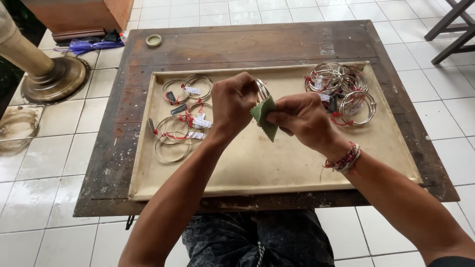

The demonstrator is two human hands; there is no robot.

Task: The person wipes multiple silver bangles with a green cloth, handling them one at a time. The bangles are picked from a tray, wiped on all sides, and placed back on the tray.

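My left hand point(236, 105) grips a set of thin silver bangles point(261, 89) above a shallow cream tray point(257, 165). My right hand point(303, 119) pinches a small green cloth point(264, 117) against those bangles. A red and white cord bracelet point(345, 159) sits on my right wrist. Several tagged silver bangles point(182, 116) with red threads lie on the tray's left side. Another heap of tagged bangles point(340, 86) fills the tray's far right corner.
The tray rests on a worn dark wooden table point(247, 44) over white floor tiles. A small round lid point(154, 40) sits at the table's far left corner. A brass-coloured pillar base point(52, 79) stands at left, a dark folding stand point(452, 27) at far right.
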